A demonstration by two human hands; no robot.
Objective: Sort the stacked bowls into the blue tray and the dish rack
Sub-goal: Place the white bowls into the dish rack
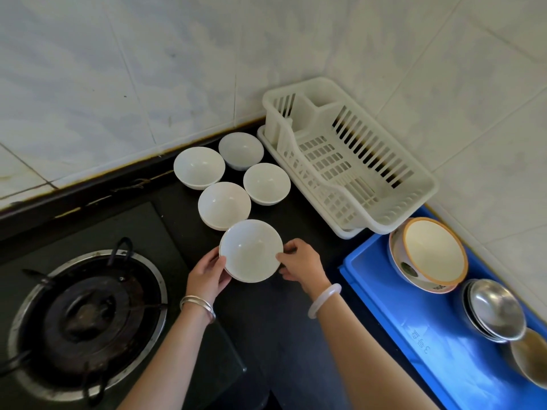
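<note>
Left hand (208,273): it grips the left side of a round white ceramic bowl (251,250), thumb on the rim and the fingers curled below it; a silver bangle (198,304) sits on the wrist.
Right hand (302,263): it holds the right side of the same bowl, thumb at the rim and fingers bent under; a pale white bangle (324,300) is on this wrist.
Held bowl: upright and open side up, between both hands, low over the black table (296,335); a second rim shows just under it, so it seems to be more than one bowl.
Other bowls: four white bowls (224,205) stand in a group on the table behind the held one, close together. The nearest also shows a rim below it.
Dish rack: a white plastic dish rack (346,155) stands on its drip tray right of the group, against the tiled wall (148,69).
Blue tray: a blue plastic tray (414,321) lies near the rack – inside it a tilted cream bowl with an orange rim (429,255), then stacked steel bowls (497,310).
Stove: a round gas burner (88,315) is at the left of the hands.
</note>
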